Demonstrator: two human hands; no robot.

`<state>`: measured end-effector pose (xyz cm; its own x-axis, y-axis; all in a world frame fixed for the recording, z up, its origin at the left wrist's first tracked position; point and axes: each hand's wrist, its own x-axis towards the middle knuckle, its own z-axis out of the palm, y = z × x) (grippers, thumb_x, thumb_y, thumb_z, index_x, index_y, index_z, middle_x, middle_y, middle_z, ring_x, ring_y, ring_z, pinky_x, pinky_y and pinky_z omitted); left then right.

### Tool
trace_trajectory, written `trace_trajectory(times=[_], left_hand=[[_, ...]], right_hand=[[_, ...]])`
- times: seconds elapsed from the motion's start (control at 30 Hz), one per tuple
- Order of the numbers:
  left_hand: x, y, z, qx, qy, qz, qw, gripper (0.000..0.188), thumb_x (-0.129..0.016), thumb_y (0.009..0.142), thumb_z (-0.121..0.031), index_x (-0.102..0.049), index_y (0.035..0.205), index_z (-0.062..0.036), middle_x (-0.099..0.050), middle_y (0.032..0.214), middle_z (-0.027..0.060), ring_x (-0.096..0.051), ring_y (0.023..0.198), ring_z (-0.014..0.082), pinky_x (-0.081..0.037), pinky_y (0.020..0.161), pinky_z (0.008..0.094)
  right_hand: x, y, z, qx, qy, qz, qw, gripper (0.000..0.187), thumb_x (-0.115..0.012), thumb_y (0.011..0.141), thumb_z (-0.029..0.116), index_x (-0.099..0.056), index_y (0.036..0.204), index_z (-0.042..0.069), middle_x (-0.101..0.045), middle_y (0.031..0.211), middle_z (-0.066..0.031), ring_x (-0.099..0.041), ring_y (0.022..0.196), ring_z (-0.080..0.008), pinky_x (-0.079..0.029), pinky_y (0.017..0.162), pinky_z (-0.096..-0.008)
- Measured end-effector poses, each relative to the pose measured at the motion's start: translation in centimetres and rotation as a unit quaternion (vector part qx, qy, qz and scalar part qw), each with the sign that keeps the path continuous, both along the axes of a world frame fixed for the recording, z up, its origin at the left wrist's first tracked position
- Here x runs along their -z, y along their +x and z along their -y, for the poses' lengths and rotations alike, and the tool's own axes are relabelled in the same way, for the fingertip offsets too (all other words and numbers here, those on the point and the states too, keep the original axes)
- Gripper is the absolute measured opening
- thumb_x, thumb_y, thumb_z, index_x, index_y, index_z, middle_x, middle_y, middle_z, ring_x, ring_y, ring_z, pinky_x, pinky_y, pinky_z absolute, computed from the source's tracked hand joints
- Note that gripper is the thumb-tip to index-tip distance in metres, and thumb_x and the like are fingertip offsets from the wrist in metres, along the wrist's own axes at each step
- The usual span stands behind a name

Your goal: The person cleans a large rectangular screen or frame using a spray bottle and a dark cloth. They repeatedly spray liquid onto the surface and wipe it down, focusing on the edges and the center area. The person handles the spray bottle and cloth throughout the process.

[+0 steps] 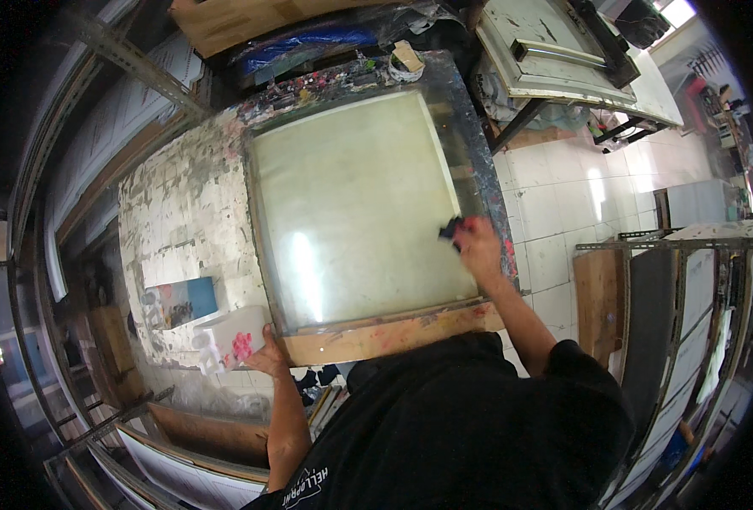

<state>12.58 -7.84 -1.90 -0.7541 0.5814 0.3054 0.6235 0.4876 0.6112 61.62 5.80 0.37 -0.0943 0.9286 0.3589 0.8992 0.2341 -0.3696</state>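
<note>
A pale greenish framed mesh screen (359, 204) lies flat on a paint-stained worktable (189, 187). At the screen's right edge my right hand (481, 251) is closed on a dark, bunched cloth (451, 229), with some motion blur. Red shows around the fingers there. Down at the near left, my left hand (266, 355) grips the right end of a white plastic jug (230, 327) marked with pink-red stains. The jug is tilted over the table's front edge, its handle end pointing left.
A small blue and grey printed sheet (191, 299) lies behind the jug. A round tub (404, 68) stands at the table's far edge. Metal racks (138, 68) line the left; another table (555, 76) with frames stands at far right, shelving (691, 242) at near right.
</note>
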Motion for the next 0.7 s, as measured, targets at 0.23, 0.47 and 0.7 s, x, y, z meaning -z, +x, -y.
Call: trace_trajectory(times=[0.23, 0.47, 0.7], left_hand=[[0.1, 0.2, -0.3, -0.005, -0.035, -0.008, 0.999, 0.078, -0.086, 0.067, -0.043, -0.057, 0.119, 0.0074, -0.058, 0.120, 0.0252, -0.053, 0.110, 0.0413, -0.040, 0.099, 0.0492], [2.1, -1.1, 0.9, -0.033, -0.047, -0.028, 0.998, 0.079, -0.081, 0.069, -0.051, -0.058, 0.120, 0.0042, -0.057, 0.122, 0.0235, -0.051, 0.114, 0.0413, -0.038, 0.101, 0.0499], [2.2, -1.6, 0.8, -0.009, -0.067, -0.013, 0.998, 0.083, -0.079, 0.070, -0.056, -0.057, 0.123, 0.0048, -0.057, 0.123, 0.0230, -0.048, 0.116, 0.0410, -0.035, 0.104, 0.0496]], right_hand=[[0.5, 4.8, -11.9, 0.101, 0.060, -0.017, 0.993, 0.002, -0.065, 0.075, 0.004, -0.065, 0.076, 0.003, -0.061, 0.086, -0.0133, -0.055, 0.084, -0.0365, -0.046, 0.074, -0.0453], [0.7, 3.7, -5.2, 0.087, -0.032, -0.050, 0.994, 0.009, -0.070, 0.072, 0.007, -0.061, 0.073, 0.004, -0.061, 0.080, -0.0109, -0.053, 0.081, -0.0356, -0.044, 0.073, -0.0450], [0.8, 4.3, -13.3, 0.104, 0.030, -0.019, 0.994, 0.011, -0.071, 0.073, 0.008, -0.060, 0.071, 0.004, -0.062, 0.081, -0.0105, -0.053, 0.082, -0.0357, -0.043, 0.074, -0.0453]])
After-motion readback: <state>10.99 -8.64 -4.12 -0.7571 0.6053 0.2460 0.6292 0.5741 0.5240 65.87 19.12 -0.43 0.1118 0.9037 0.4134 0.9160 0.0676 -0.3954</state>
